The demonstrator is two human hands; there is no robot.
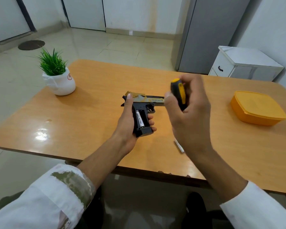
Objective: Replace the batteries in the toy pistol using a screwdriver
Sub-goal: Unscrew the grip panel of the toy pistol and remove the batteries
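The left hand point(125, 119) is grasping the toy pistol point(143, 103) by its black grip, thumb lying along the rear of the gold slide, and is holding it over the middle of the counter point(89, 116) with the barrel pointing right. The grip's side is standing open, showing a white battery point(139, 119) seated inside. The right hand point(190, 116) (blurred) is clenching around the black-and-yellow handle of the screwdriver point(178, 93), just beside the barrel. A small white cylinder point(179, 147) is lying on the counter, partly hidden by that hand. A potted plant point(58, 75) is sitting far left, an orange container point(256, 108) far right.
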